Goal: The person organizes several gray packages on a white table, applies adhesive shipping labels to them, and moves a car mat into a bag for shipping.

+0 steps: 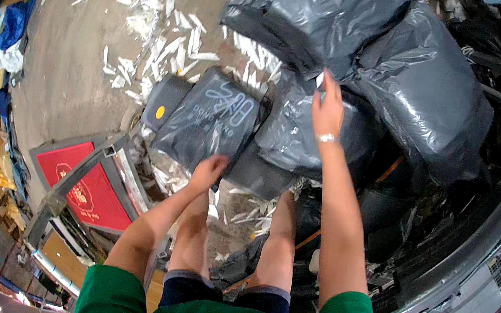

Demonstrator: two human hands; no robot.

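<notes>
My right hand (328, 108), with a light bracelet at the wrist, reaches over the black plastic bags. Thumb and forefinger pinch a small white paper slip (319, 80) in front of a large, full black bag (321, 19). Below this hand lies a smaller shiny black bag (292, 133). My left hand (206, 173), slightly blurred, is closed at the lower edge of a flat black package (207, 125) with pale lettering. What its fingers hold, if anything, I cannot make out.
Crumpled white paper strips (183, 44) litter the floor. Another bulky black bag (430, 86) rests at the right. A dark bundle with a yellow oval sticker (160, 112) lies left of the package. Further left are a red panel (83, 184) and a metal frame (70, 185).
</notes>
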